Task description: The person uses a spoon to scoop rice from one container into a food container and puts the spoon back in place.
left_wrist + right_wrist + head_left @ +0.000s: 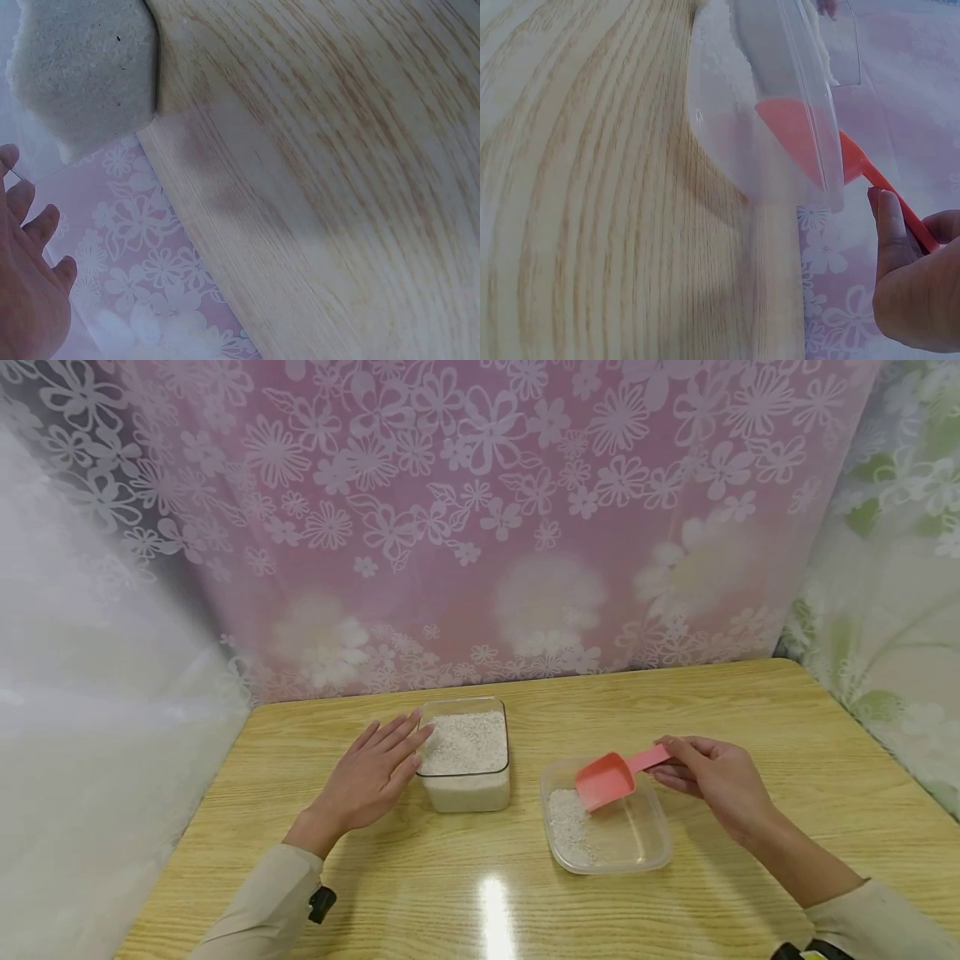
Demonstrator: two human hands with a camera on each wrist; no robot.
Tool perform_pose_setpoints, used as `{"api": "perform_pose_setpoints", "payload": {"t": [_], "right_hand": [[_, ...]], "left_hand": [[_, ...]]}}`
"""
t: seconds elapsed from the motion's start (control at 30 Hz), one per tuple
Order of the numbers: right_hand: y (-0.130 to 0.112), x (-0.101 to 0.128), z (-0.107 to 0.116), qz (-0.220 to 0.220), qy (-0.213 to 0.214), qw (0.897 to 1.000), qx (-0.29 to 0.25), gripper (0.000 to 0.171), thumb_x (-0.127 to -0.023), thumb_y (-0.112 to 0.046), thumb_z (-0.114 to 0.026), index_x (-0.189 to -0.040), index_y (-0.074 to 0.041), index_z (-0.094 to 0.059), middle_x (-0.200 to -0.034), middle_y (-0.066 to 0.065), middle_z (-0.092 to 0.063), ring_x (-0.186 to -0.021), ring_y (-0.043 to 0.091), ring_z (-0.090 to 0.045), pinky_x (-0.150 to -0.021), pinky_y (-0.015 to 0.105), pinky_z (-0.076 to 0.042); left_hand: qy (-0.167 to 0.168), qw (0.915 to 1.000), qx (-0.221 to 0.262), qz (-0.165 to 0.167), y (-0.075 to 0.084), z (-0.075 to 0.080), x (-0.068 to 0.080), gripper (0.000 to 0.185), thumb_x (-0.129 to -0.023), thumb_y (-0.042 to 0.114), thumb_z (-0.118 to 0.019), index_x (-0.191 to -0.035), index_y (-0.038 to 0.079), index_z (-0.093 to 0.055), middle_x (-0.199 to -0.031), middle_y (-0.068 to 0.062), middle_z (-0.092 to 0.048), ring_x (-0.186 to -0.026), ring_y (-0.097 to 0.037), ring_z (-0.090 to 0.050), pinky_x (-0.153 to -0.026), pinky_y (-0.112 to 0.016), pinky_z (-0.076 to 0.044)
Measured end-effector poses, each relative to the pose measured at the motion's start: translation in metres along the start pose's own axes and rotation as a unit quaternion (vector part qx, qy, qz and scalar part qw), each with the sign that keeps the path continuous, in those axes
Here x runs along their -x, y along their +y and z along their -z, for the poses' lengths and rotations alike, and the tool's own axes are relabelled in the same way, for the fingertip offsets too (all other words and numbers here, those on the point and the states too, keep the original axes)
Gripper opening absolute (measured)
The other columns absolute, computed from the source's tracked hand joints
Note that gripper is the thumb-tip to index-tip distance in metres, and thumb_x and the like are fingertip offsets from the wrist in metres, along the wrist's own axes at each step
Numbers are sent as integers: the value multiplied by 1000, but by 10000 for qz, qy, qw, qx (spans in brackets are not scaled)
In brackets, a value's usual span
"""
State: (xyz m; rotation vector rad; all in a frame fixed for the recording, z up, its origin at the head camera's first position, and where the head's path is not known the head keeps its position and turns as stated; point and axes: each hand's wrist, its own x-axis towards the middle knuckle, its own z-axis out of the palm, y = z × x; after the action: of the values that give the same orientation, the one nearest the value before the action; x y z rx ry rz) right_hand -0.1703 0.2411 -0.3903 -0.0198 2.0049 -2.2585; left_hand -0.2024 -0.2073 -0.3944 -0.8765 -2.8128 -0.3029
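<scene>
My right hand pinches the handle of a pink scoop, whose tilted bowl reaches inside a shallow clear plastic container. White grains like rice lie along that container's left side. In the right wrist view, the scoop shows through the translucent wall. My left hand has its fingers extended, with the fingertips touching the left rim of a taller clear box. That box holds much more of the white grain; it appears at the top left of the left wrist view.
Both containers stand on a wood-grain table. Behind its far edge hangs a pink flowered curtain. Pale sheeting drapes on the left, and a green-and-white floral one on the right.
</scene>
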Motion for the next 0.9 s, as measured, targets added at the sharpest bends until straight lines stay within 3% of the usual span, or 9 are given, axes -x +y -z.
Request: {"api": "perform_pose_setpoints", "payload": {"t": [0.27, 0.43, 0.7, 0.9], "right_hand": [[-3, -1, 2, -5, 50, 9993, 363, 44, -96, -27, -60, -120, 10, -56, -93, 8, -72, -83, 17, -70, -77, 30, -54], [-4, 0, 2, 56, 39, 9984, 561, 32, -96, -27, -59, -113, 1, -62, -93, 8, -72, -84, 18, -70, -77, 30, -55], [-12, 1, 3, 153, 50, 9986, 509, 33, -96, -25, -59, -115, 2, -62, -92, 8, -72, -82, 18, -70, -76, 31, -55], [-19, 0, 6, 165, 39, 9993, 344, 18, -96, -26, -60, -102, -12, -70, -90, 8, -72, -82, 18, -70, -76, 31, -54]], "left_hand": [[6, 10000, 34, -11, 0, 1, 0, 50, -105, 44, -23, -152, 26, -27, -157, 1, -20, -143, -18, -16, -115, -45, -9], [15, 10000, 50, -29, 1, 1, 0, 50, -105, 43, -24, -152, 26, -27, -157, 0, -19, -143, -20, -17, -115, -46, -9], [63, 9999, 54, -80, 0, 1, 0, 51, -105, 43, -24, -152, 23, -30, -157, -1, -21, -142, -23, -20, -115, -46, -9], [6, 10000, 18, -45, 0, 1, 0, 51, -105, 43, -24, -152, 23, -29, -158, 1, -18, -143, -20, -17, -116, -44, -8]]}}
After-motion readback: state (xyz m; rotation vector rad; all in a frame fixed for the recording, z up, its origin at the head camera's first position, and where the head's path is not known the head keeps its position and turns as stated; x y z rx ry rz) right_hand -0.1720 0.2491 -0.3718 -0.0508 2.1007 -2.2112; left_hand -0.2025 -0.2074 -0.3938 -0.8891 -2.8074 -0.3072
